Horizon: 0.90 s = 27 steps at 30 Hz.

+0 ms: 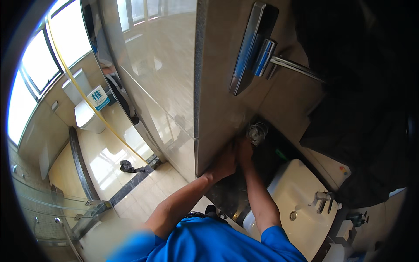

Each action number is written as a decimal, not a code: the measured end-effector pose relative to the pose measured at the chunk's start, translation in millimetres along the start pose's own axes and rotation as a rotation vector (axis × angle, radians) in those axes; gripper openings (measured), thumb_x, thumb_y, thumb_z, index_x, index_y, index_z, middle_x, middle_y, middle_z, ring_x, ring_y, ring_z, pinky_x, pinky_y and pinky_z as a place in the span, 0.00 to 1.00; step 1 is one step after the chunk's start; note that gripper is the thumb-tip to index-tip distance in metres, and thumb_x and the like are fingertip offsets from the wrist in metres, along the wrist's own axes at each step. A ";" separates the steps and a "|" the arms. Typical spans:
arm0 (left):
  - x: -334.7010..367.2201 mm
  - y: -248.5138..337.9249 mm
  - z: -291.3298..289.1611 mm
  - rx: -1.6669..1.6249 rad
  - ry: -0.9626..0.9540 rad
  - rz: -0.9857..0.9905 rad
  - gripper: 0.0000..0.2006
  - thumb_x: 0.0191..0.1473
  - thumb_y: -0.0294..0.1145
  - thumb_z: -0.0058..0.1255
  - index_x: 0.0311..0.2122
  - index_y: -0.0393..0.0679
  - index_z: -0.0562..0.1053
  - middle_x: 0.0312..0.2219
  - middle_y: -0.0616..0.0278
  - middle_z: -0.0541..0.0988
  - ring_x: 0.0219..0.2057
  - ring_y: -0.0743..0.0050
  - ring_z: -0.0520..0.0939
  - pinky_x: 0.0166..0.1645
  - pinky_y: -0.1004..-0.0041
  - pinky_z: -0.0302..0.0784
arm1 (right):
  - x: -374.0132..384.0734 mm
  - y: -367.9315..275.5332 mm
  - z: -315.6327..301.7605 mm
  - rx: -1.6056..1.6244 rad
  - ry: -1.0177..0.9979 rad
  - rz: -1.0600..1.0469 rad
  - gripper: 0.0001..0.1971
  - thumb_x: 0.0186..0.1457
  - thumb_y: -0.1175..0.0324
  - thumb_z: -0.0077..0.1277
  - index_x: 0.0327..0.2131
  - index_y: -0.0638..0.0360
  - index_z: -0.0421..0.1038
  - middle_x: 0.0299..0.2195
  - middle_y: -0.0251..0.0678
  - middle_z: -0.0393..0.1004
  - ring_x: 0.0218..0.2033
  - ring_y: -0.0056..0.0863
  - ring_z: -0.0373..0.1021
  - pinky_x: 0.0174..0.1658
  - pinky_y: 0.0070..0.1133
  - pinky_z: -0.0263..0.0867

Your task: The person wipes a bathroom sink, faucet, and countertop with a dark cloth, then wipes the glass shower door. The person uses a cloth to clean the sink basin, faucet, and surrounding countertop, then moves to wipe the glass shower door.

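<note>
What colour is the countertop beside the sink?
Dark, nearly black countertop, seen in the head view beside the white sink.

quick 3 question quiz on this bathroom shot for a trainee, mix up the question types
1. True or false: both hands are on the dark counter beside the clear glass.
2. What lies on the floor by the dark threshold? A) dark cloth B) red bucket C) broom
3. What white fixture sits right of the right hand?

Key
1. True: the left hand and the right hand meet on the dark counter.
2. A, the dark cloth.
3. The white sink, with its tap.
</note>
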<state>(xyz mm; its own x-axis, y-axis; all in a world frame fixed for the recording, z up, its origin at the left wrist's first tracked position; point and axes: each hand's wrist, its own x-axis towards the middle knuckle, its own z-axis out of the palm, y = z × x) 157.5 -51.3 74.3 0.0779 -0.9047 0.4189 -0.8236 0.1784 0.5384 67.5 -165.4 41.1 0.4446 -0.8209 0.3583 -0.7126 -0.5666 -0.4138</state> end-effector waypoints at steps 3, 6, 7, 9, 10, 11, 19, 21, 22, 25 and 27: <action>-18.8 0.1 -15.8 -0.012 -0.064 0.024 0.38 0.47 0.30 0.53 0.64 0.28 0.55 0.59 0.27 0.60 0.60 0.28 0.63 0.65 0.50 0.61 | -23.0 -20.5 -0.1 0.015 0.079 -0.014 0.09 0.52 0.66 0.49 0.35 0.54 0.77 0.35 0.47 0.74 0.39 0.50 0.71 0.38 0.41 0.71; -48.3 -5.4 -30.1 -0.073 -0.122 -0.015 0.39 0.46 0.31 0.55 0.64 0.29 0.56 0.61 0.29 0.58 0.60 0.29 0.64 0.63 0.51 0.64 | -45.4 -48.6 -9.7 0.052 0.062 -0.028 0.10 0.51 0.66 0.50 0.38 0.53 0.76 0.35 0.46 0.73 0.39 0.50 0.72 0.38 0.40 0.72; -55.9 -5.1 -36.6 -0.071 -0.164 -0.040 0.39 0.46 0.30 0.55 0.63 0.29 0.57 0.60 0.29 0.59 0.59 0.29 0.65 0.63 0.51 0.65 | -50.9 -57.8 -13.2 0.066 0.043 -0.023 0.11 0.51 0.66 0.51 0.38 0.52 0.76 0.35 0.46 0.73 0.39 0.50 0.72 0.38 0.40 0.72; -69.9 5.1 -50.8 -0.082 -0.245 -0.090 0.39 0.45 0.29 0.56 0.63 0.29 0.58 0.60 0.29 0.59 0.58 0.28 0.66 0.62 0.51 0.66 | -67.2 -70.4 -21.1 0.079 -0.002 0.033 0.11 0.49 0.67 0.52 0.38 0.52 0.76 0.36 0.45 0.73 0.38 0.50 0.72 0.38 0.41 0.72; -76.8 6.9 -54.7 -0.088 -0.273 -0.123 0.38 0.45 0.29 0.57 0.63 0.30 0.58 0.60 0.30 0.59 0.58 0.28 0.66 0.62 0.50 0.66 | -74.4 -76.6 -22.5 0.088 -0.024 0.057 0.12 0.48 0.67 0.53 0.38 0.52 0.76 0.36 0.45 0.74 0.38 0.50 0.72 0.37 0.41 0.72; -78.2 6.8 -56.7 -0.096 -0.273 -0.155 0.38 0.45 0.29 0.57 0.63 0.30 0.58 0.61 0.29 0.59 0.58 0.28 0.66 0.62 0.50 0.67 | -74.1 -81.7 -24.6 0.096 -0.027 0.073 0.12 0.47 0.67 0.54 0.38 0.52 0.76 0.36 0.45 0.74 0.38 0.50 0.72 0.37 0.41 0.72; -58.6 2.7 -40.4 -0.136 -0.292 -0.197 0.40 0.49 0.31 0.53 0.66 0.32 0.52 0.62 0.27 0.56 0.58 0.28 0.66 0.61 0.52 0.68 | -51.6 -62.3 -13.0 0.059 -0.032 0.082 0.08 0.46 0.68 0.54 0.33 0.51 0.78 0.37 0.44 0.74 0.39 0.48 0.73 0.37 0.41 0.72; -48.1 -5.8 -27.3 -0.190 -0.281 -0.232 0.40 0.50 0.31 0.52 0.66 0.32 0.50 0.61 0.27 0.56 0.57 0.28 0.67 0.60 0.52 0.69 | -38.2 -54.8 -10.3 0.038 -0.041 0.079 0.08 0.47 0.67 0.54 0.33 0.51 0.78 0.38 0.44 0.74 0.40 0.48 0.73 0.37 0.40 0.73; -42.8 -10.6 -19.4 -0.205 -0.262 -0.242 0.40 0.50 0.31 0.52 0.66 0.31 0.50 0.61 0.26 0.56 0.57 0.28 0.68 0.59 0.52 0.69 | -34.5 -51.4 -8.0 0.028 -0.054 0.076 0.08 0.48 0.67 0.54 0.33 0.51 0.78 0.38 0.44 0.74 0.40 0.48 0.73 0.38 0.40 0.73; -15.8 -12.7 -3.8 -0.075 -0.283 -0.131 0.39 0.48 0.30 0.52 0.64 0.29 0.52 0.59 0.28 0.59 0.56 0.31 0.68 0.59 0.52 0.69 | -15.3 -29.1 -1.2 0.046 0.038 0.065 0.08 0.50 0.65 0.52 0.33 0.50 0.79 0.39 0.44 0.74 0.41 0.48 0.73 0.39 0.40 0.74; -6.0 -21.9 5.3 -0.047 -0.265 -0.052 0.38 0.46 0.29 0.53 0.63 0.29 0.54 0.58 0.30 0.60 0.56 0.31 0.67 0.59 0.52 0.68 | -4.4 -23.4 -2.0 0.046 0.015 0.099 0.08 0.51 0.64 0.52 0.34 0.48 0.79 0.39 0.44 0.74 0.40 0.48 0.74 0.39 0.40 0.74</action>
<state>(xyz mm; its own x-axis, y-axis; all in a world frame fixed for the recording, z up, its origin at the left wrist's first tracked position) 172.1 -51.8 56.1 -0.0354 -0.9817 0.1872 -0.7951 0.1411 0.5898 81.2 -148.5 50.8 0.3649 -0.8720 0.3264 -0.7268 -0.4859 -0.4854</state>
